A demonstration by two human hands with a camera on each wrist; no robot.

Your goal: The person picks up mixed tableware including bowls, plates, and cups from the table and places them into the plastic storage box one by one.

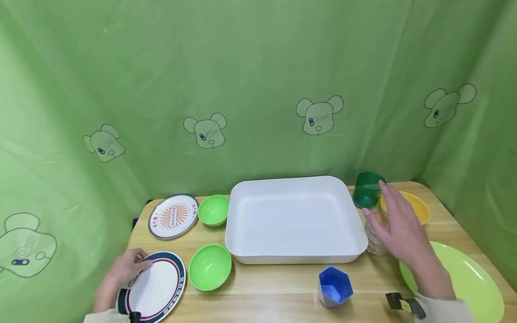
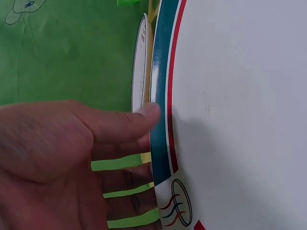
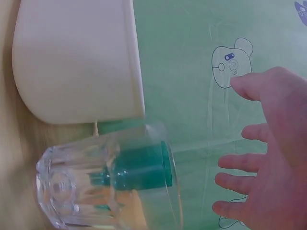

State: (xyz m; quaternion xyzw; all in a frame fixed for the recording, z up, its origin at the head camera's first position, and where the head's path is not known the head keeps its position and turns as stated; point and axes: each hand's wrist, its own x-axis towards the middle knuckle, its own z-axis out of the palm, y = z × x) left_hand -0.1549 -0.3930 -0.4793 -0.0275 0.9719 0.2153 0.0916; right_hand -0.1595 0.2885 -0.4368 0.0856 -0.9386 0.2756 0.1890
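My left hand (image 1: 126, 269) is at the left rim of a white plate (image 1: 155, 287) with a dark teal and red border. In the left wrist view the thumb lies over the rim of this plate (image 2: 230, 96), and the other fingertips are hidden behind its edge. My right hand (image 1: 404, 226) is raised, fingers straight and thumb spread, above a clear drinking glass (image 1: 374, 237). The right wrist view shows a gap between the hand (image 3: 273, 153) and the upright glass (image 3: 72, 187). Behind the glass stand a green tumbler (image 1: 366, 190) and a yellow bowl (image 1: 416, 207).
A large white rectangular tub (image 1: 296, 259) stands mid-table. Left of it are two green bowls (image 1: 214, 210) and a patterned plate (image 1: 173, 216). A blue hexagonal cup (image 1: 334, 287) is in front; a lime oval plate (image 1: 468, 278) lies at right. Green curtains (image 1: 258, 67) surround the table.
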